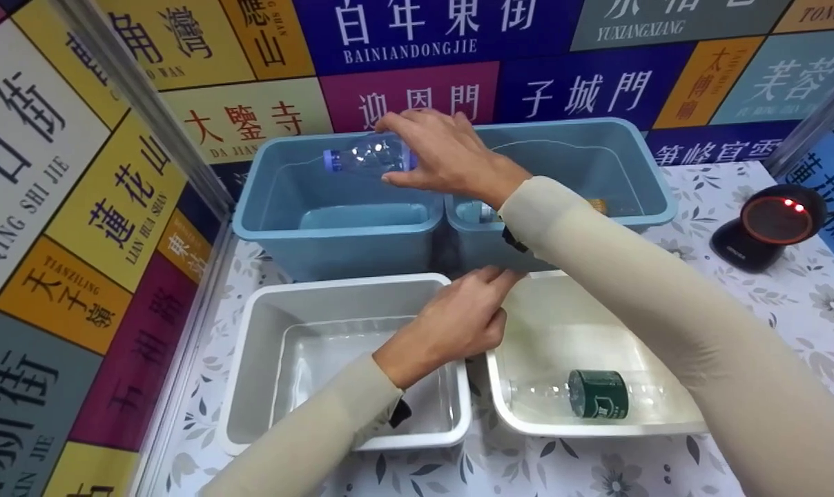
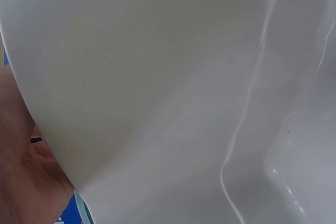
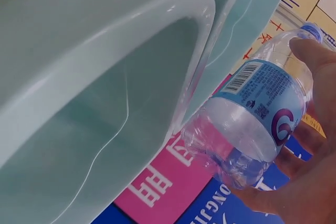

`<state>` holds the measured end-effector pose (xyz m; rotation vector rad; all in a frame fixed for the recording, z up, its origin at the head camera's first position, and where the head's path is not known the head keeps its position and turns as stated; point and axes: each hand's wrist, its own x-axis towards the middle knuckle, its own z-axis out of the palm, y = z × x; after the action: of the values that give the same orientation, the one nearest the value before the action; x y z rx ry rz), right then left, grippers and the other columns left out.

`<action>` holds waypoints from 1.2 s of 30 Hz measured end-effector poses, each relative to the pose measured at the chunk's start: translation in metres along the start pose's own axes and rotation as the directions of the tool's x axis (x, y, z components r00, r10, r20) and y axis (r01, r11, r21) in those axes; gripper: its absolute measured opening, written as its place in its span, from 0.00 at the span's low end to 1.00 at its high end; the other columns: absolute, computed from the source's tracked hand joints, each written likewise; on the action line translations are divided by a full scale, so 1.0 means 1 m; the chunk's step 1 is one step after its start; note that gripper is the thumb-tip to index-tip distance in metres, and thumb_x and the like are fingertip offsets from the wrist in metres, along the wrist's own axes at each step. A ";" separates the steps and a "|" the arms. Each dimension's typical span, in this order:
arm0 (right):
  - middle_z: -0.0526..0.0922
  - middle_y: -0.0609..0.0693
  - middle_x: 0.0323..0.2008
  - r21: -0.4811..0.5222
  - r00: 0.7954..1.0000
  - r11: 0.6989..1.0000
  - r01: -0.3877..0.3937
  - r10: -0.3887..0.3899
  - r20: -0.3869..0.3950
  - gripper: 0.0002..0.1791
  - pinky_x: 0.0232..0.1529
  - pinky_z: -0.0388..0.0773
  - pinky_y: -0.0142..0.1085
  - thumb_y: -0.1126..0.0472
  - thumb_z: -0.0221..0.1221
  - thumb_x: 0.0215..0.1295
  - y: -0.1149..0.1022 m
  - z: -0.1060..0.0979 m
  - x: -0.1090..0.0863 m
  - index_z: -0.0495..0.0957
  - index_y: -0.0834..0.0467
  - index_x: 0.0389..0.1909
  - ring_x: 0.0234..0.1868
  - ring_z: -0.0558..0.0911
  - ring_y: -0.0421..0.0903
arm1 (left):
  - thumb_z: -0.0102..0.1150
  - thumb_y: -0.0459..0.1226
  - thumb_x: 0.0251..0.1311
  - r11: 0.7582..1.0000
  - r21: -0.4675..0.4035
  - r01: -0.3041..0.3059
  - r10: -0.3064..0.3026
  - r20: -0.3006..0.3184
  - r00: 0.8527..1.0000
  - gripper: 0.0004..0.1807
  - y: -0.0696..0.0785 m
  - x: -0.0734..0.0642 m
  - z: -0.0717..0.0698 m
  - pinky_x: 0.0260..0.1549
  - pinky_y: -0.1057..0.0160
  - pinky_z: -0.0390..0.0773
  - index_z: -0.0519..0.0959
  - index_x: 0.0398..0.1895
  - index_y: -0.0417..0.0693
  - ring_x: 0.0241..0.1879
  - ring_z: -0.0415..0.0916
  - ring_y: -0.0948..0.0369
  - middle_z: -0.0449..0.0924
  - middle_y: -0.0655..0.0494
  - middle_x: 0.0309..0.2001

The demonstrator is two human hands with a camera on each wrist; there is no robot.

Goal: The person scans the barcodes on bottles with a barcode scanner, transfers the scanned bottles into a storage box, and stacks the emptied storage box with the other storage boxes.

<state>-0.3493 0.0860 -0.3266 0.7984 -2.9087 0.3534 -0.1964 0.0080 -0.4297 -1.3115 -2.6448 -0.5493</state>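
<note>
My right hand (image 1: 451,152) grips a clear plastic bottle (image 1: 372,153) above the left blue bin (image 1: 348,252). A blue label and a purple-blue cap show on the bottle (image 3: 257,106) in the right wrist view, with the fingers of my right hand (image 3: 310,177) around it. Lower down, my left hand (image 1: 455,321) hovers near the gap between the left white bin (image 1: 344,286) and the right white bin (image 1: 596,429), its fingers loosely bent with nothing seen in them. Only part of my left hand (image 2: 31,166) appears at the left wrist view's edge.
A clear bottle with a green label (image 1: 600,395) lies in the right white bin. The right blue bin (image 1: 655,162) contains items partly hidden by my right arm. A black scanner-like device (image 1: 769,228) stands at right on the floral tablecloth (image 1: 803,317). Printed panels rise behind and left.
</note>
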 end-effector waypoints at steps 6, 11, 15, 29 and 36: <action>0.70 0.43 0.71 0.011 0.999 0.999 0.034 -0.034 -0.003 0.42 0.67 0.65 0.62 0.27 0.58 0.58 -0.010 0.007 0.017 0.62 0.36 0.73 0.68 0.71 0.49 | 0.49 0.32 0.59 1.000 -0.019 0.003 -0.003 0.011 1.000 0.29 -0.003 -0.001 -0.003 0.50 0.58 0.82 0.71 0.67 0.52 0.52 0.79 0.59 0.79 0.54 0.56; 0.71 0.43 0.70 0.019 0.999 0.999 0.044 -0.044 0.012 0.43 0.65 0.70 0.57 0.27 0.58 0.57 -0.014 0.014 0.029 0.61 0.36 0.72 0.66 0.73 0.49 | 0.49 0.33 0.59 1.000 -0.004 0.006 -0.006 0.016 1.000 0.30 -0.003 -0.001 -0.002 0.50 0.59 0.82 0.70 0.67 0.52 0.53 0.79 0.60 0.79 0.55 0.56; 0.71 0.42 0.70 0.034 0.999 0.999 0.034 -0.035 0.033 0.43 0.65 0.69 0.59 0.27 0.59 0.57 -0.015 0.021 0.037 0.62 0.37 0.72 0.65 0.73 0.49 | 0.49 0.33 0.59 1.000 0.000 0.014 -0.014 0.031 0.999 0.29 0.000 -0.002 0.000 0.47 0.59 0.83 0.70 0.67 0.52 0.51 0.79 0.60 0.79 0.55 0.53; 0.76 0.47 0.65 0.033 0.993 0.995 0.092 -0.094 0.069 0.41 0.61 0.77 0.49 0.30 0.61 0.58 -0.019 0.035 0.056 0.66 0.43 0.69 0.60 0.75 0.49 | 0.48 0.33 0.58 0.999 0.038 0.014 -0.016 0.032 0.999 0.32 -0.001 0.001 -0.004 0.45 0.60 0.83 0.68 0.70 0.54 0.51 0.80 0.60 0.79 0.57 0.53; 0.67 0.45 0.72 0.013 0.995 0.999 0.032 -0.033 0.099 0.42 0.69 0.64 0.62 0.31 0.61 0.60 -0.023 0.037 0.056 0.60 0.38 0.73 0.70 0.68 0.51 | 0.48 0.32 0.58 0.999 0.023 0.022 -0.022 0.034 0.999 0.32 -0.003 -0.002 -0.002 0.46 0.59 0.83 0.69 0.69 0.54 0.52 0.79 0.60 0.79 0.56 0.54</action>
<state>-0.3872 0.0297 -0.3491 0.8883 -2.9836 0.3377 -0.1974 0.0043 -0.4291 -1.2983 -2.6876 -0.5026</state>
